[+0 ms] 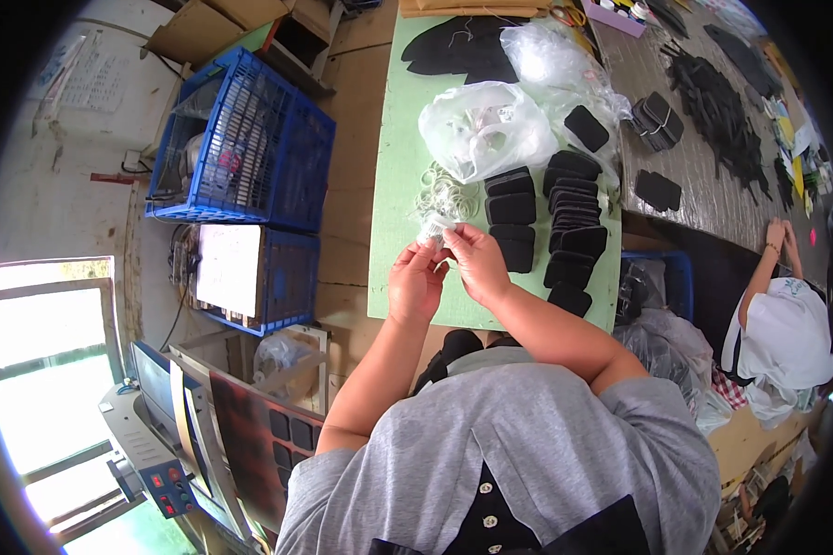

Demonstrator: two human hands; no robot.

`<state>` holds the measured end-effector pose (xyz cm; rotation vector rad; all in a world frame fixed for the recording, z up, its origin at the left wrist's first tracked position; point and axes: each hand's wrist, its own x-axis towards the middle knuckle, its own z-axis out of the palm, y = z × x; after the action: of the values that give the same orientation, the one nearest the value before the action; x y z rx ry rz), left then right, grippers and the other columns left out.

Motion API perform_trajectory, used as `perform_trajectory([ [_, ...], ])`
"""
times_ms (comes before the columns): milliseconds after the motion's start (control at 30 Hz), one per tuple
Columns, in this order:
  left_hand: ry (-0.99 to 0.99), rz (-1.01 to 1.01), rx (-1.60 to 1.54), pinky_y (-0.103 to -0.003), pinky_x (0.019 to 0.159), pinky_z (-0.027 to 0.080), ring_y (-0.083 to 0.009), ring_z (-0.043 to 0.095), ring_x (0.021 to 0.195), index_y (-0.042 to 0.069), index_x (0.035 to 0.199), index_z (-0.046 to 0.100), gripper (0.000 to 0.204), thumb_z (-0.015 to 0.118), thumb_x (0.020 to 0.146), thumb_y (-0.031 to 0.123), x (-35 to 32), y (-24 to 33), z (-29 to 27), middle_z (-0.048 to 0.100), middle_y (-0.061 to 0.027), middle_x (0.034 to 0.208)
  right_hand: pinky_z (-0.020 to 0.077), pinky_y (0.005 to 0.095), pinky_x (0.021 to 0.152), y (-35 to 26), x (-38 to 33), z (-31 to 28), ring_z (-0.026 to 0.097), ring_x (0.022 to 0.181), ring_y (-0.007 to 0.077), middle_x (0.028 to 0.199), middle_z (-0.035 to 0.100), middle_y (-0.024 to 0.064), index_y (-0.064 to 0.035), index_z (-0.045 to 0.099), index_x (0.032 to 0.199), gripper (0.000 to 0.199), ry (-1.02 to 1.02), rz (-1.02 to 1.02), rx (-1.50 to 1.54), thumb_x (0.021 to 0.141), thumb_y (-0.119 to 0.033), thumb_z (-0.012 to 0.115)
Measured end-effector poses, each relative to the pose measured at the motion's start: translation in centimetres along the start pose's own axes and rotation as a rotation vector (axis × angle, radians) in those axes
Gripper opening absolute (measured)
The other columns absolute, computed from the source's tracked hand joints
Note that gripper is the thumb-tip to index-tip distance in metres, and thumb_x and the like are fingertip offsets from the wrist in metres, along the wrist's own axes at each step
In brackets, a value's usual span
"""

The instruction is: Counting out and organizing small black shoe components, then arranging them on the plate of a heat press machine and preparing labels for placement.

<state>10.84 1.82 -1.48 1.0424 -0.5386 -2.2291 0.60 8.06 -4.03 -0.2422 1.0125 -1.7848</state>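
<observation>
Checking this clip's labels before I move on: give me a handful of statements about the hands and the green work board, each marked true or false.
1. Both hands, the left hand and the right hand, meet on a small clear plastic piece. True.
2. The flat black rounded pads lie in rows on the pale green board. True.
3. The pile of white rubber bands lies right of the pads. False: it lies left of them.
4. The blue plastic crate stands on the green board. False: it stands on the floor to the left.
5. The white plastic bag lies beyond the pads. True.
</observation>
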Motion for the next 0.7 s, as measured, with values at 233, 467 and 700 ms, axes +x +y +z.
perform_trajectory([
  [233, -0.126, 0.155, 0.597, -0.021, 0.065, 0.044, -0.0060, 0.055, 0.072, -0.002, 0.111, 0.066, 0.026, 0.068, 0.090, 0.012, -1.4, 4.1, -0.9, 0.066, -0.0008, 0.087, 0.0573, 0.0283, 0.069, -5.0, 0.2, -0.6, 0.066, 0.076, 0.0131, 0.084, 0.065, 0.0056, 0.0048, 0.059, 0.098, 0.015, -0.258, -0.034, -0.634, 0.098, -0.010, 0.055],
  [467, -0.154, 0.019, 0.851, -0.021, 0.060, 0.046, -0.0077, 0.056, 0.064, -0.005, 0.105, 0.066, 0.019, 0.066, 0.089, 0.006, -2.8, 5.6, 0.4, 0.065, -0.0030, 0.080, 0.0525, 0.0263, 0.053, -8.2, 0.3, 0.8, 0.068, 0.064, 0.0145, 0.082, 0.067, 0.0079, 0.0030, 0.062, 0.095, 0.018, -0.512, 0.348, -0.761, 0.097, -0.014, 0.056],
  [700, 0.019, 0.216, 0.030, -0.023, 0.062, 0.049, -0.0102, 0.057, 0.066, 0.001, 0.100, 0.061, 0.008, 0.061, 0.095, 0.007, -3.0, 0.8, -1.1, 0.063, -0.0045, 0.085, 0.0463, 0.0307, 0.088, -3.1, -0.1, -0.7, 0.058, 0.104, 0.0158, 0.118, 0.061, 0.0089, -0.0051, 0.051, 0.130, 0.047, -0.495, 0.191, -0.194, 0.100, -0.042, 0.049],
])
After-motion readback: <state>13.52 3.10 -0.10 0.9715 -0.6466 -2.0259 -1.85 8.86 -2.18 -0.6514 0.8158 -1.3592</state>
